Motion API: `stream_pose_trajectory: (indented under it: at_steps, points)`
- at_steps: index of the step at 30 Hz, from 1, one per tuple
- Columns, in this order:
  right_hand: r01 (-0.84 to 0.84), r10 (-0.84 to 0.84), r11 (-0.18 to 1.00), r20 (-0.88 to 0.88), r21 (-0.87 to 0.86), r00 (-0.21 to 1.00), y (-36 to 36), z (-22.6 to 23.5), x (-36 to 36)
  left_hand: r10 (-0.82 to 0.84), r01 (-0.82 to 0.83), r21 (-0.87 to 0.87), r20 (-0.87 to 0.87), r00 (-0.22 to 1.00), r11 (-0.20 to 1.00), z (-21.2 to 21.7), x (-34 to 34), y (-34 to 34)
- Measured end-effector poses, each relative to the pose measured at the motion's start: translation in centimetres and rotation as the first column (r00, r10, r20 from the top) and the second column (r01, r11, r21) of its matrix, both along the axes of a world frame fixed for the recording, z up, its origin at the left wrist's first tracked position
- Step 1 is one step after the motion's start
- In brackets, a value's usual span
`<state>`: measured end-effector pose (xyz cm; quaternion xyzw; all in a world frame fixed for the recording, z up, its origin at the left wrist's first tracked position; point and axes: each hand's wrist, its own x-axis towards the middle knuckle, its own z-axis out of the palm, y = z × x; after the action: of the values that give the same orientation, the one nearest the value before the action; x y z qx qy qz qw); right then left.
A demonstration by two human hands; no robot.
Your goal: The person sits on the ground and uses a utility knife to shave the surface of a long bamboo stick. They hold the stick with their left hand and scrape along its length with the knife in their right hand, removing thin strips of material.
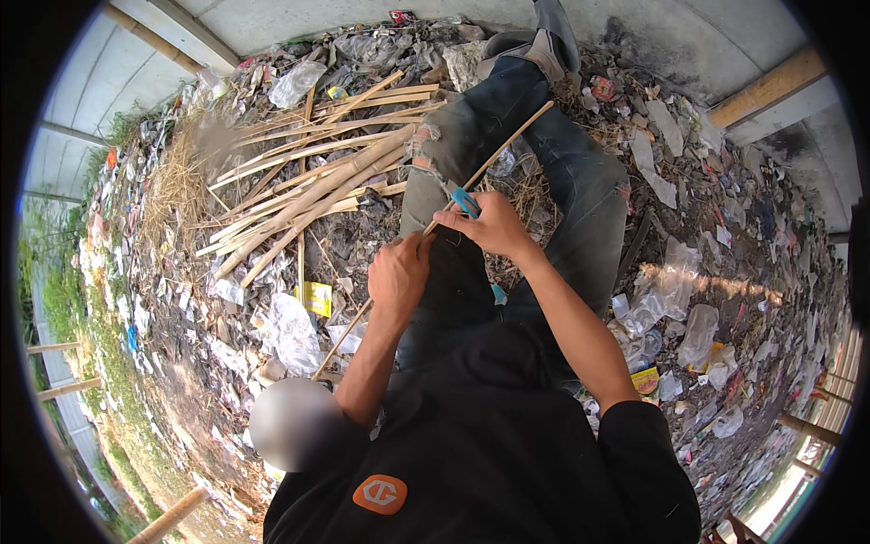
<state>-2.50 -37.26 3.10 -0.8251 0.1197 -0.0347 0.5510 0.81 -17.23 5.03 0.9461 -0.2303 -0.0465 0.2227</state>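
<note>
Left hand (399, 276) clenched round long bamboo strip (507, 145); right hand (489, 225) closed on blue-handled knife (465, 201) against strip, above lap; split bamboo pile (308, 186) left.

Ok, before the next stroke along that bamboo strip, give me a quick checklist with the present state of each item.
1. Left hand gripping the bamboo strip: ok.
2. Right hand closed on the blue-handled tool: ok.
3. Tool meets the strip between the hands: ok.
4. Blade edge and direction: cannot tell, hidden by the fingers.
5. Strip lies across the jeans-clad leg, close to the cutting spot: not ok.
6. Pile of split bamboo lies apart from the strip: ok.
</note>
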Motion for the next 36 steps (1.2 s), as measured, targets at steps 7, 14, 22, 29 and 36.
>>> stream_pose_trajectory:
  at_steps: [7,14,22,29,36]
  points:
    - [-0.032,0.065,0.973,0.139,-0.23,0.988,0.2,-0.8,0.8,0.009,-0.009,-0.002,-0.003,1.0,1.0,-0.4,-0.2,-0.2]
    - [-0.194,0.146,0.958,0.223,0.211,0.964,-0.6,-2.4,1.4,-0.064,0.04,-0.128,-0.196,0.979,0.991,0.5,1.2,0.7]
    - [-0.308,0.342,0.667,0.089,0.678,0.936,-1.8,-2.6,1.1,-0.165,0.057,-0.214,-0.525,0.835,0.975,0.7,3.8,0.7]
    - [-0.303,0.366,0.469,0.13,0.829,0.921,-2.4,-3.7,0.9,-0.257,-0.054,-0.382,-0.714,0.651,0.923,-1.0,3.9,0.7]
    - [-0.362,0.431,0.376,0.185,0.853,0.883,-2.5,-3.2,0.9,-0.334,-0.407,-0.473,-0.868,0.367,0.782,-1.3,3.4,1.1]
